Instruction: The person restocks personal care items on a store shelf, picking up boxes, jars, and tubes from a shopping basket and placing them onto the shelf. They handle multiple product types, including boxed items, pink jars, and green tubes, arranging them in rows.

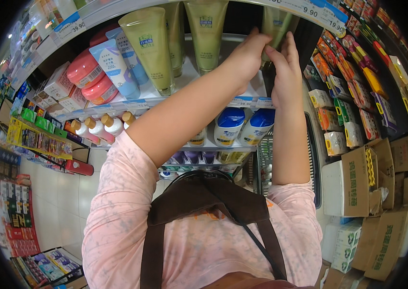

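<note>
Both of my hands are at the right end of a store shelf, around a green squeeze tube (277, 24) that stands cap down. My left hand (249, 57) reaches across to the tube's left side, its fingertips partly hidden. On the tube's right side is my right hand (287, 68), thumb and fingers about its lower part. More green tubes stand on the same white shelf, one at the middle (205, 32) and one further left (149, 47). Beside them are a blue and white tube (115, 68) and stacked pink round jars (88, 72).
A price rail (128, 105) edges this shelf; another rail (297, 9) runs above. Below stand white bottles with blue caps (229, 126). A dark shopping basket (312, 159) is beneath my right arm. Cardboard boxes (357, 180) and packaged goods (362, 90) line the right side.
</note>
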The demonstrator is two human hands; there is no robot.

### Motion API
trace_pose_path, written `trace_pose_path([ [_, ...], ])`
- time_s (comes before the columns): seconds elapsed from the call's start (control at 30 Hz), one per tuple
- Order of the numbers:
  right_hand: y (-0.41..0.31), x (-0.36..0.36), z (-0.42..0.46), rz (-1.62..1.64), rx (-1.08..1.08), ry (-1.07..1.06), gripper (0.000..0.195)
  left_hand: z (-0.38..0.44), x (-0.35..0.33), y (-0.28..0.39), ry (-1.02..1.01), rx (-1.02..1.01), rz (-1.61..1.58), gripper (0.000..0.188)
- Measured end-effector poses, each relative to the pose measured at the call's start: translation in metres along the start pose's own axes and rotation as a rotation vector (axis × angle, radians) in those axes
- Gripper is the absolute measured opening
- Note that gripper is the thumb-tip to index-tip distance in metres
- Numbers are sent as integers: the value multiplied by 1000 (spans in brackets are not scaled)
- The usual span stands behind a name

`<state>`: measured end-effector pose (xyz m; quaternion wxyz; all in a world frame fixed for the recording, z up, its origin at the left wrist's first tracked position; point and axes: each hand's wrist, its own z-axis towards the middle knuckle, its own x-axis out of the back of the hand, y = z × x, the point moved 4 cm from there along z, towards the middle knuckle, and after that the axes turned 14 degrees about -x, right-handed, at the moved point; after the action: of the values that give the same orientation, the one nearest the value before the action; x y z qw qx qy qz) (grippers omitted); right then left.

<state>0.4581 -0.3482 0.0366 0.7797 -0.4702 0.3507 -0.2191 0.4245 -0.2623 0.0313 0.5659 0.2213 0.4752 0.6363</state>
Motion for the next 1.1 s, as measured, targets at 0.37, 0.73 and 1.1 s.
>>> trace_pose_path([
  [0.37, -8, -3, -21, -69, 13, -104, 77, -23, -3, 10, -48, -61, -57, 71],
  [0.73, -22, -26, -78, -132, 49, -318, 78, -89, 8, 67, -221, -236, 89, 78],
  [1.1, -12, -54, -82, -135, -47, -448, 77, -117, 38, 98, -154, -258, 285, 78],
])
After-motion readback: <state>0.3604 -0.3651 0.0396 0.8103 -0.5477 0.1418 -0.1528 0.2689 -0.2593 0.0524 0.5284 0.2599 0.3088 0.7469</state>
